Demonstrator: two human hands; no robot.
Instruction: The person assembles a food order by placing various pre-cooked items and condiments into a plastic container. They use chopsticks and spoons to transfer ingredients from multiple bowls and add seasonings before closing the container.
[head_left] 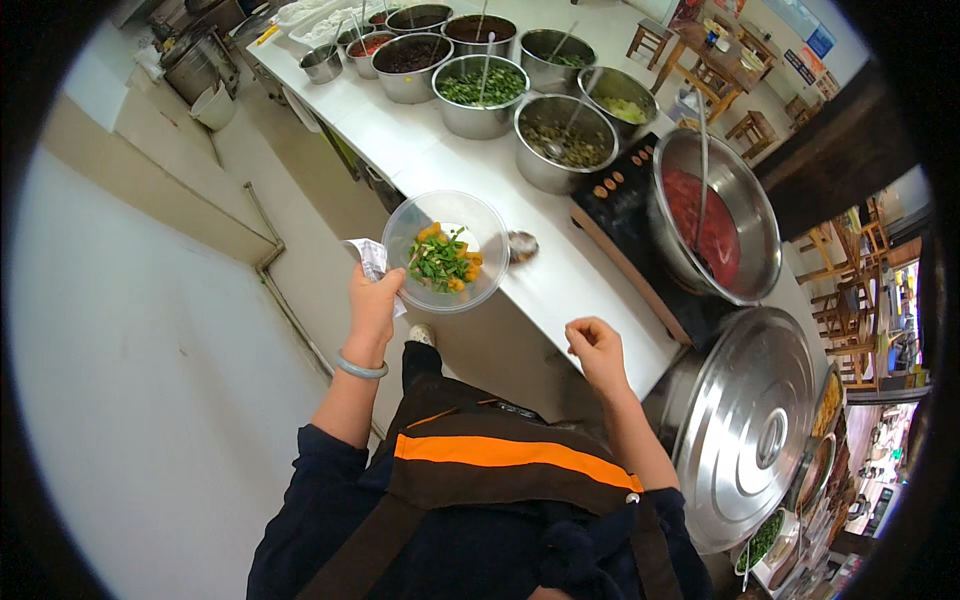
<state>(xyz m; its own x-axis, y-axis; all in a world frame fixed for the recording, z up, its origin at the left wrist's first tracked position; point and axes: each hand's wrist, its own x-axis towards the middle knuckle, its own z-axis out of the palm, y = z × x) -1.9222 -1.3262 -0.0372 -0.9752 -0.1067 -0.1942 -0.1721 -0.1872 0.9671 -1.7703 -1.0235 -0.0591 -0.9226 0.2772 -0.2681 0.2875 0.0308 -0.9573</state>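
My left hand (376,300) grips the rim of a clear round plastic bowl (490,285), with a white printed paper slip (369,258) pinched in the same grasp. Inside the bowl lie chopped greens (436,262) and orange-yellow chunks (472,268). My right hand (598,350) hovers by the white counter's near edge, its fingers curled in and nothing visible in them. On the counter beside the bowl is a small, shiny rounded thing (522,247), too blurred to name.
Several steel pots with spoons, one of chopped greens (482,85), stand along the white counter (590,270). A steel basin of red liquid (690,200) with a ladle sits on a black cooker (625,200). A large pot lid (750,430) is close on my right; a wall (180,350) runs left.
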